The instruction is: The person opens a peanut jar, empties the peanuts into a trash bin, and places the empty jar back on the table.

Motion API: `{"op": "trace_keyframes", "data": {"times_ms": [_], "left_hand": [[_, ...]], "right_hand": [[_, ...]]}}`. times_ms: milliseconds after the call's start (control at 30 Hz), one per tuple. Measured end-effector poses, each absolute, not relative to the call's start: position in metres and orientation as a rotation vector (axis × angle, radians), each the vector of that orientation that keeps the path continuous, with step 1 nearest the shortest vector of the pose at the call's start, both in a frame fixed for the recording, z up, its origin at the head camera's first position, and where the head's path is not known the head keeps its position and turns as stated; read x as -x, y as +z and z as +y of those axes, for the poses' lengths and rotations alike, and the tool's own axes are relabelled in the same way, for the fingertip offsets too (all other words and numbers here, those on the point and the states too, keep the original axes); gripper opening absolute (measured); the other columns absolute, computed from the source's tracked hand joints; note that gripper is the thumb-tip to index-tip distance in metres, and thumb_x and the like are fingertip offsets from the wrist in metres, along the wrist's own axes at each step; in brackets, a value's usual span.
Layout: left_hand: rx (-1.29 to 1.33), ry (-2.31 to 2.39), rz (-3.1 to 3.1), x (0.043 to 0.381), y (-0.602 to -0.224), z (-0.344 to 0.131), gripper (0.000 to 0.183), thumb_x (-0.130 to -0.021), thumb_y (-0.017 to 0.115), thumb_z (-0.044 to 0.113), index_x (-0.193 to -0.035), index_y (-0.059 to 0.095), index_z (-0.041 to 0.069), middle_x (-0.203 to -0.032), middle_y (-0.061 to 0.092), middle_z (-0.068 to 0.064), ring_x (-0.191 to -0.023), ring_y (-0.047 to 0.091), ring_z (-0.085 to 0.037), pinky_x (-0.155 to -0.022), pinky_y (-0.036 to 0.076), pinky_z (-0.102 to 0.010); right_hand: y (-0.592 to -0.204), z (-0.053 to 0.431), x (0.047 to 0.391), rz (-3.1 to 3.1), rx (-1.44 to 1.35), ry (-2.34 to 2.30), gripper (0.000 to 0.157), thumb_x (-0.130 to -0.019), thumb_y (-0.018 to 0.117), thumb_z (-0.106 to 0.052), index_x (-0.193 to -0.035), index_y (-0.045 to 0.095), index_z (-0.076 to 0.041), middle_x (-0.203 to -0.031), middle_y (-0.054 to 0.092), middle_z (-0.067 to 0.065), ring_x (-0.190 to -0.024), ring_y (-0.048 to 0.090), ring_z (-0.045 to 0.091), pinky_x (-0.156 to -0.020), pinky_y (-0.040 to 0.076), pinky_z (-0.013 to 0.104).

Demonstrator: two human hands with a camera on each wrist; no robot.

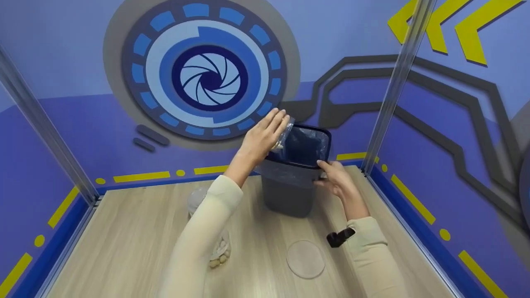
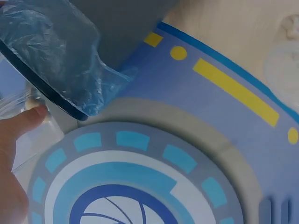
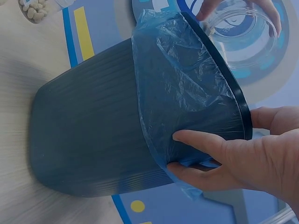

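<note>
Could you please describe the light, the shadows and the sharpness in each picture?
Head view: fairly even light, soft shadow on the pale wood-grain tabletop near the tapered dark grey bin; left wrist view: hazy, bluish, the pale round translucent shape at right edge washed out; right wrist view: dimmer, blue-tinted, white glare on the thin translucent plastic liner.

1. Bin: dark grey plastic by look, matt, finely ribbed along the wall.
2. Rim: dark plastic, smooth, slight gloss.
3. Liner: thin translucent plastic film, crinkled; I note shiny creases.
4. Jar I hold: clear, smooth, glossy; glass or plastic, I cannot tell.
5. Disc: translucent, smooth face.
6. Tabletop: pale wood grain, low sheen.
7. My sleeves: cream cloth, matt, softly creased.
8. Posts: bare silvery metal, satin sheen.
9. Wall panels: smooth, mostly matt.
</note>
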State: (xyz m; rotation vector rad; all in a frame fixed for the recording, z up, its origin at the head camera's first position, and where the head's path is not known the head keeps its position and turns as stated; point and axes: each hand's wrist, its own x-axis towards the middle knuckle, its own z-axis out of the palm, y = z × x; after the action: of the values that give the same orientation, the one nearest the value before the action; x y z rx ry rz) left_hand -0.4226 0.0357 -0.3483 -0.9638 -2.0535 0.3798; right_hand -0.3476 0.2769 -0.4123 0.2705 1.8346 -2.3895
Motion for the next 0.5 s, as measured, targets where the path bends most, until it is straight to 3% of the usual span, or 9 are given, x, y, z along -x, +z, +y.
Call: {"op": "trace_keyframes", "data": {"times_ms": [100,267,500], "left_hand": [[0.976,0.400,-2.056,0.4222,-0.3473,0.0348,0.084,-0.086,0.075,0.000,-0.158,0.031,0.008,-0.164,0.031,-0.012,-0.152,0.027,-0.029,-0.124,0.023,-0.033],[0.980,0.286,-2.042,0.4257,-0.3505,0.0327,0.085,-0.080,0.075,-0.008,-0.155,0.037,0.005,-0.161,0.036,-0.014,-0.150,0.031,-0.031,-0.122,0.028,-0.034],[0.978,0.244,-1.987,0.4269,-0.3509,0.0338,0.082,-0.081,0.076,-0.005,-0.154,0.039,0.004,-0.159,0.038,-0.015,-0.148,0.035,-0.032,-0.122,0.029,-0.034]], "right_hand": [[-0.4117,0.2768,0.3474,1.821,-0.258,-2.402,0.073,-0.109,0.038,-0.014,-0.159,-0.012,0.003,-0.165,-0.006,0.026,-0.152,0.010,0.043,-0.117,0.028,0.059],[-0.4146,0.2745,0.3488,1.808,-0.252,-2.413,0.071,-0.109,0.038,-0.014,-0.159,-0.010,0.003,-0.165,-0.003,0.026,-0.152,0.012,0.042,-0.118,0.028,0.059],[-0.4138,0.2762,0.3488,1.798,-0.271,-2.418,0.072,-0.109,0.039,-0.015,-0.159,-0.009,0.002,-0.165,-0.002,0.027,-0.152,0.013,0.042,-0.117,0.029,0.059]]}}
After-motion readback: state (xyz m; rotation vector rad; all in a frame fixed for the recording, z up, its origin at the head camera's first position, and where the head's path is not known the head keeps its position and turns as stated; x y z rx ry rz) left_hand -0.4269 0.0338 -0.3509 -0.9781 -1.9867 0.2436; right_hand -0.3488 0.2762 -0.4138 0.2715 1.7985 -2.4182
